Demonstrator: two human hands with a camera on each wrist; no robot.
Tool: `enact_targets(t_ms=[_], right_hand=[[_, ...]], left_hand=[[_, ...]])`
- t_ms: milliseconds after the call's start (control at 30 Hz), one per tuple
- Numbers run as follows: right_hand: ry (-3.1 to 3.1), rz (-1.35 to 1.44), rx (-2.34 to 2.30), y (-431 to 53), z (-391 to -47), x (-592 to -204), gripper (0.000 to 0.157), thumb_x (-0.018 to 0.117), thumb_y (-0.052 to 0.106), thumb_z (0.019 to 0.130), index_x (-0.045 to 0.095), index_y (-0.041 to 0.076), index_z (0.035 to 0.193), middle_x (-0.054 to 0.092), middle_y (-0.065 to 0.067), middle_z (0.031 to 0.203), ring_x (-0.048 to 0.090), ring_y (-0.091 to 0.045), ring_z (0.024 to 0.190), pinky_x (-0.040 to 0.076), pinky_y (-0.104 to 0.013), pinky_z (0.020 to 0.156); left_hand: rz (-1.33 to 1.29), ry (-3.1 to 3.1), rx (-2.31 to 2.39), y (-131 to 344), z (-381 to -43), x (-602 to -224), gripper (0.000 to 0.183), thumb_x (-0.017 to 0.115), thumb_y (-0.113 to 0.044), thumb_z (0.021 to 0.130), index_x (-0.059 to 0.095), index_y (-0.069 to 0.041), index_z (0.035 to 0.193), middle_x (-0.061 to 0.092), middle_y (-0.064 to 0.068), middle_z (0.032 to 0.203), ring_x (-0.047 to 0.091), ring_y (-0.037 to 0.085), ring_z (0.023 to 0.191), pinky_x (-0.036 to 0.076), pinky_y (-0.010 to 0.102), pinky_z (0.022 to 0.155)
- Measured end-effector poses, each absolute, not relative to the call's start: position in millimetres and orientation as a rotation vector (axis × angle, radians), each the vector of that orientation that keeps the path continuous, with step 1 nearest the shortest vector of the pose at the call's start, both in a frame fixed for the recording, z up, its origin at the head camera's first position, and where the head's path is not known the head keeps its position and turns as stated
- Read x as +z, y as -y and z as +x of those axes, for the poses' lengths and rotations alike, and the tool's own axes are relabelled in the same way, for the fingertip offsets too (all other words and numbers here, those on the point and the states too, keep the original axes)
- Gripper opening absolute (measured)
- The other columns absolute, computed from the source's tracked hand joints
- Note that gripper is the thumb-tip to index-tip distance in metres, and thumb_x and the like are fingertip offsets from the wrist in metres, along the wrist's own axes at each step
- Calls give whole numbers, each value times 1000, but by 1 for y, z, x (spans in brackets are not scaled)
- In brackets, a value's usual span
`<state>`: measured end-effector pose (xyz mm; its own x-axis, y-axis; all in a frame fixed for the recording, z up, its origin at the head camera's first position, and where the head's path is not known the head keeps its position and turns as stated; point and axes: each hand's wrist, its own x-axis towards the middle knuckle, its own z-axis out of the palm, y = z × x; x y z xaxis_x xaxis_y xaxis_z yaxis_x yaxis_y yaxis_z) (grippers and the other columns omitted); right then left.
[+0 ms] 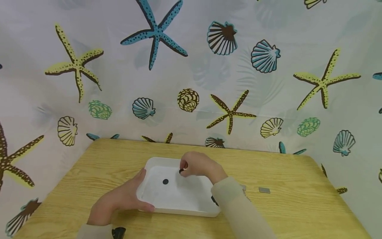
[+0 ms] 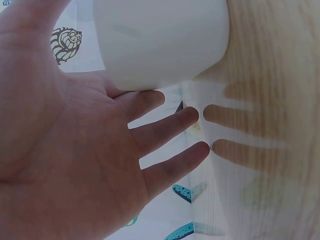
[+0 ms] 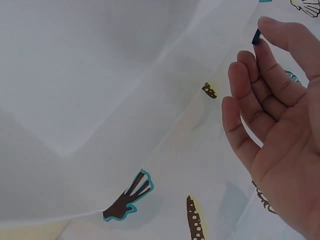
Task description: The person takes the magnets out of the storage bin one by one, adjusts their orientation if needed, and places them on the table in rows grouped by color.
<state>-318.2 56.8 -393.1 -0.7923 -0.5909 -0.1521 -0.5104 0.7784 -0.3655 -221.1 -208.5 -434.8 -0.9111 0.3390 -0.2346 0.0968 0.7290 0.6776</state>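
Note:
A white shallow rectangular tray (image 1: 179, 211) is on the wooden table, and one small black disc (image 1: 165, 181) lies on its floor, left of the middle. My left hand (image 1: 125, 196) grips the tray's left end, thumb at the front rim and a finger at the back left corner. In the left wrist view the other fingers of the left hand (image 2: 100, 135) extend past the white tray wall (image 2: 165, 45). Over the tray's back part, my right hand (image 1: 197, 164) pinches another small black disc (image 3: 256, 37) between thumb and index finger.
Right of the tray lies a small grey rectangular piece (image 1: 264, 190). A second grey piece (image 1: 243, 187) is partly hidden by the right sleeve (image 1: 235, 199). Something dark (image 1: 214, 200) shows at the tray's right side. A shell-and-starfish patterned curtain (image 1: 191, 66) hangs behind the table (image 1: 292, 209).

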Motion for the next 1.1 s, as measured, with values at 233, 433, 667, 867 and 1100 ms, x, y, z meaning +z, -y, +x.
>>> enact_targets(t_ms=[233,433,667,867,1100], right_hand=[[-2724,-863,-453,-59,-315,-382,15,79,26,92,77,17,105,70,6,100,62,-12,89,55,-27,84],[-2730,-859,-446,-67,-312,-376,16,79,26,92,77,16,105,70,5,101,62,-12,89,56,-28,84],[-2751,-862,-435,-79,-307,-373,15,80,25,91,77,15,103,71,5,99,62,-11,89,56,-28,85],[-2786,-859,-429,-100,-302,-370,13,80,24,91,78,15,100,72,4,100,61,-11,89,55,-30,85],[-2801,-784,-499,-131,-296,-370,12,79,22,90,76,13,98,70,3,98,60,-13,89,55,-33,86]], left_hand=[[327,-2586,985,208,-222,-434,145,93,-53,70,-2,8,162,1,33,170,11,54,156,19,70,123],[322,-2584,975,208,-223,-434,145,92,-54,71,-3,7,162,1,33,170,11,55,156,20,71,123],[307,-2574,955,209,-224,-437,144,91,-55,72,-4,6,162,0,33,170,12,55,155,20,71,122],[318,-2581,941,208,-225,-437,144,90,-55,72,-4,7,162,0,33,170,12,56,155,21,71,122],[308,-2587,927,207,-226,-437,144,90,-56,72,-3,7,162,1,34,169,13,56,155,22,72,122]])
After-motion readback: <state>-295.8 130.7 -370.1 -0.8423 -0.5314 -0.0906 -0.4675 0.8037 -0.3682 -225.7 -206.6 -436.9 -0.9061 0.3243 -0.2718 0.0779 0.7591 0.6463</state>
